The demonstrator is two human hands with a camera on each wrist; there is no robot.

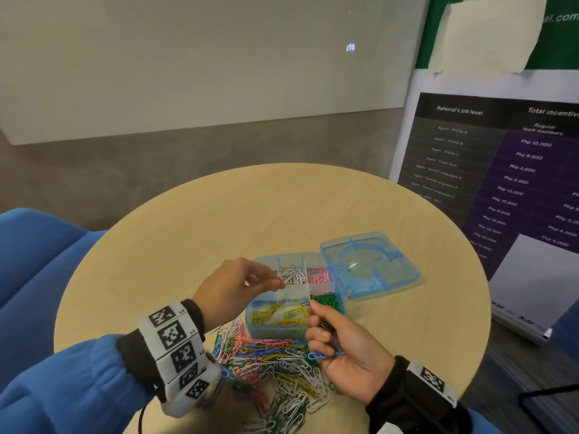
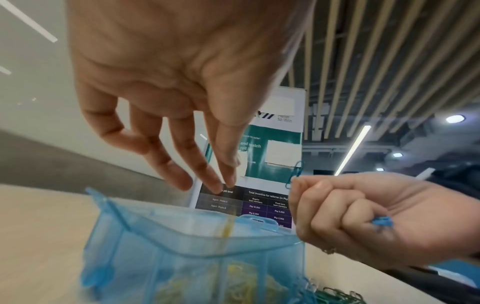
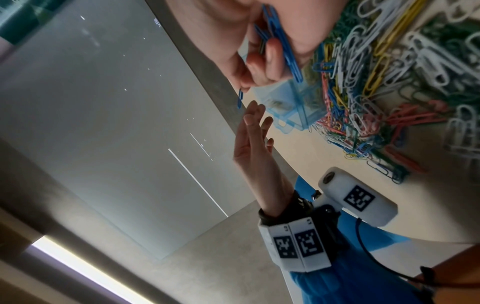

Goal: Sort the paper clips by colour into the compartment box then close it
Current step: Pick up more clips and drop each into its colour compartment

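Note:
The blue see-through compartment box (image 1: 275,332) stands open on the table, its lid (image 1: 401,277) lying flat at the right. White (image 1: 293,274), pink (image 1: 318,275), green (image 1: 327,300) and yellow clips (image 1: 279,314) fill separate compartments. My left hand (image 1: 269,281) hovers over the box with straight fingers (image 2: 215,185); a yellow blur (image 2: 228,228) falls below them into the box (image 2: 182,242). My right hand (image 1: 319,321) grips a bunch of blue clips (image 1: 326,355) at the box's near right corner, one clip (image 2: 294,174) sticking up from its fingertips. The blue clips (image 3: 280,41) also show in its fist.
A mixed pile of coloured clips (image 1: 269,364) lies on the round wooden table (image 1: 219,220) just in front of the box. A blue chair (image 1: 37,245) stands at the left. A printed poster board (image 1: 501,167) leans beyond the table's right edge.

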